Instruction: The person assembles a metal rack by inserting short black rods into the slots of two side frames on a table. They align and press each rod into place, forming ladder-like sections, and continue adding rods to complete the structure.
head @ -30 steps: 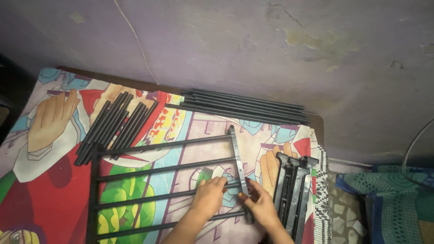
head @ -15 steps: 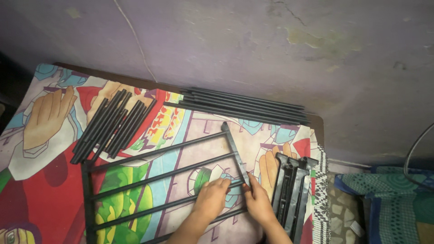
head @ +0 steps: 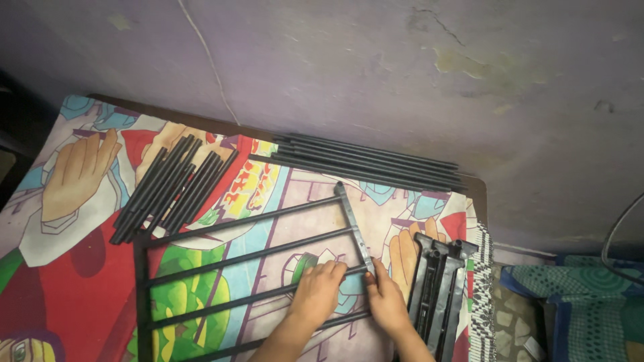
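A black ladder-like frame (head: pixel 248 258) of two end bars joined by several long rods lies on a colourful printed cloth (head: pixel 74 268). My left hand (head: pixel 316 293) rests over one rod close to the right end bar (head: pixel 354 228), fingers curled around it. My right hand (head: pixel 386 302) presses against the lower part of that end bar from the right side, thumb on the bar.
A bundle of short black tubes (head: pixel 173 189) lies at the upper left. Several long black rods (head: pixel 365 164) lie along the wall at the back. A stack of black plastic end bars (head: pixel 439 295) sits to the right, by the cloth's fringed edge.
The view has shifted slightly. Both hands have stayed at the joint of rod and right end bar, and the frame has turned a little on the cloth.
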